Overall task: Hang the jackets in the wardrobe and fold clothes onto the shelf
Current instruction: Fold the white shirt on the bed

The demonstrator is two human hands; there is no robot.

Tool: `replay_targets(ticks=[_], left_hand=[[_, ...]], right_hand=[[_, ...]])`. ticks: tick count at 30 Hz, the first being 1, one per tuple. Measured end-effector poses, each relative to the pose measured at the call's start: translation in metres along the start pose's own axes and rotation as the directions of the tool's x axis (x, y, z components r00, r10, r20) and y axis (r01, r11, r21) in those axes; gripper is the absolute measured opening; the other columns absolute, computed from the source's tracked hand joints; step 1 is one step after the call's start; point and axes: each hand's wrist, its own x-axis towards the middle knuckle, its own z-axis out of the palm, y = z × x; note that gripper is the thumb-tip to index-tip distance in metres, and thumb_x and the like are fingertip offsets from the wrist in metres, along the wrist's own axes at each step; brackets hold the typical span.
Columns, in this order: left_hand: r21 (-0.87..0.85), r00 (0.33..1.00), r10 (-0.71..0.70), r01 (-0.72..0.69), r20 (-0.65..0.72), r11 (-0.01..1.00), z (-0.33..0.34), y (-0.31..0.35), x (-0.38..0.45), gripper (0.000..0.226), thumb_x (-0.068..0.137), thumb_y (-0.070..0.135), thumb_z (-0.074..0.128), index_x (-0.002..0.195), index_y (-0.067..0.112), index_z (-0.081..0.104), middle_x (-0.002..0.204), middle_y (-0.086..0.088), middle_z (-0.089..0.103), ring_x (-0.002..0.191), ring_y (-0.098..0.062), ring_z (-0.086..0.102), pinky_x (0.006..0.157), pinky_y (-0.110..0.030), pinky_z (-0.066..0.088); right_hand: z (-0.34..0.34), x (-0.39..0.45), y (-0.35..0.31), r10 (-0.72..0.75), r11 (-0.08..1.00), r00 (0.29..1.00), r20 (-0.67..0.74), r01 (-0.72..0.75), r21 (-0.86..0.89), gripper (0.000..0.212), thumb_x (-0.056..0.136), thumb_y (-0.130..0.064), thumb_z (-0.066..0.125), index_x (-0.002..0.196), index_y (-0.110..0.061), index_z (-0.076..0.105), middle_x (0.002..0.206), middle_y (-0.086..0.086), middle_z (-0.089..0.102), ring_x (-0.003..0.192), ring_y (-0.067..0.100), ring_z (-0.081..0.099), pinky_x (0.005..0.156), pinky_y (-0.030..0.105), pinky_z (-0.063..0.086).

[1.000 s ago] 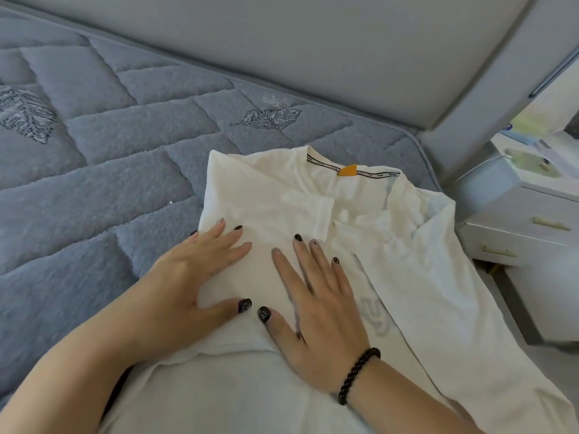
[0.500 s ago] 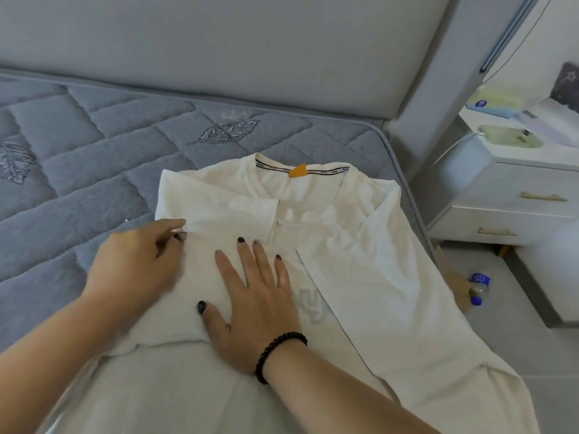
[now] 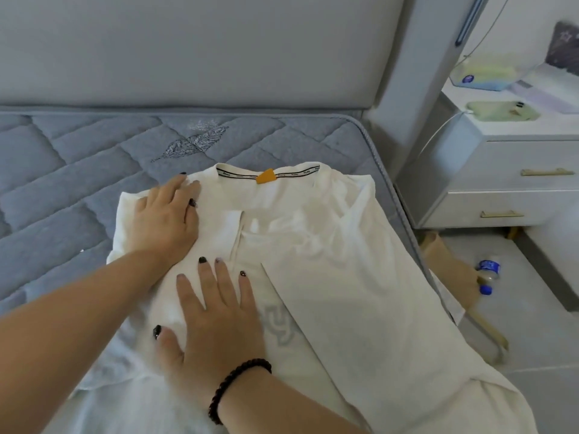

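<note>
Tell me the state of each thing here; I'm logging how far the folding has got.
White cotton shirt: lying flat on the mattress, both sides folded inward, orange neck tag showing.
Left hand: fingers straight, pressing the shirt's folded left shoulder.
Right hand: flat on the shirt's middle.
White bedside drawers: both closed.
Small plastic bottle: on the floor, blue cap on.

A: Bright?
B: Yes, soft daylight from the upper right, washing out the nightstand top. Shadows faint.
A: Sharp?
B: Slightly soft throughout; wide-angle bending at the edges.
</note>
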Motion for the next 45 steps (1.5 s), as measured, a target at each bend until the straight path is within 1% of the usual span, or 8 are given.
replay_targets(ticks=[3,6,10,24,28,34,41,45], left_hand=[[0.022,1.000,0.005,-0.006,0.030,1.000,0.002,-0.001,0.002,0.060,0.084,0.029,0.029,0.138,0.018,0.053,0.151,-0.009,0.040,0.130,-0.036,0.042,0.104,-0.049,0.031],[0.011,1.000,-0.007,0.007,0.017,1.000,0.003,0.000,0.003,0.060,0.084,0.028,0.029,0.138,0.017,0.053,0.150,-0.010,0.041,0.130,-0.037,0.042,0.105,-0.049,0.031],[-0.008,1.000,0.016,-0.016,0.011,1.000,0.000,0.002,0.002,0.061,0.085,0.028,0.028,0.138,0.014,0.053,0.150,-0.010,0.043,0.132,-0.035,0.042,0.109,-0.049,0.032],[0.357,0.988,0.149,-0.154,0.042,0.921,0.010,0.001,0.044,0.056,0.101,0.030,0.038,0.150,0.004,0.026,0.135,-0.023,0.049,0.126,-0.040,0.043,0.112,-0.058,0.016],[0.294,0.993,0.099,-0.078,-0.057,0.953,0.013,0.003,0.050,0.045,0.099,0.028,0.047,0.129,-0.006,0.047,0.117,-0.032,0.051,0.108,-0.047,0.048,0.088,-0.059,0.037],[0.412,0.913,0.403,-0.394,0.068,0.822,-0.001,0.030,0.033,0.023,0.094,0.012,0.045,0.094,-0.009,0.055,0.085,-0.028,0.051,0.067,-0.043,0.056,0.051,-0.043,0.030],[0.377,0.937,0.264,-0.335,0.227,0.864,-0.035,0.058,-0.039,0.011,0.089,-0.002,0.056,0.097,-0.010,0.055,0.085,-0.027,0.057,0.069,-0.044,0.060,0.049,-0.046,0.039],[0.293,0.834,0.525,-0.552,0.171,0.781,-0.081,0.056,-0.114,0.019,0.081,0.018,0.055,0.090,0.002,0.050,0.057,-0.015,0.058,0.036,-0.031,0.054,0.036,-0.032,0.041]], right_hand=[[-0.039,0.015,0.013,0.018,0.975,0.990,-0.142,0.015,0.223,0.049,0.092,-0.028,0.041,0.138,-0.011,0.044,0.155,0.013,0.024,0.146,0.024,0.008,0.117,0.039,0.003],[-0.095,0.048,0.070,0.001,0.994,0.917,-0.399,0.041,0.098,0.041,0.085,-0.007,0.046,0.126,-0.002,0.054,0.144,0.018,0.039,0.137,0.032,0.029,0.108,0.035,0.024],[-0.138,0.081,0.173,0.233,0.921,0.949,-0.214,-0.286,-0.263,0.038,0.094,-0.018,0.042,0.130,-0.008,0.043,0.141,0.011,0.035,0.133,0.027,0.030,0.106,0.034,0.029],[-0.125,0.107,0.228,0.081,0.829,0.905,-0.417,-0.294,-0.476,0.043,0.098,-0.035,0.040,0.133,-0.010,0.043,0.122,0.011,0.048,0.111,0.030,0.044,0.087,0.039,0.030],[-0.130,0.101,0.223,0.006,0.873,0.914,-0.405,-0.201,-0.443,0.027,0.098,-0.025,0.043,0.109,-0.003,0.057,0.111,0.015,0.051,0.099,0.032,0.048,0.076,0.035,0.029],[-0.132,0.034,0.174,-0.423,0.828,0.815,-0.396,0.169,-0.536,0.007,0.074,0.003,0.067,0.072,-0.001,0.061,0.069,0.016,0.055,0.053,0.030,0.051,0.046,0.036,0.040],[-0.113,-0.092,0.155,-0.105,0.869,0.976,-0.190,-0.003,-0.495,0.029,0.060,-0.003,0.075,0.086,-0.011,0.064,0.078,0.005,0.056,0.067,0.025,0.052,0.056,0.033,0.038],[-0.132,-0.120,0.142,-0.097,0.842,0.969,-0.227,-0.042,-0.537,0.030,0.049,0.004,0.072,0.073,-0.011,0.062,0.067,0.004,0.053,0.058,0.023,0.051,0.048,0.031,0.037]])
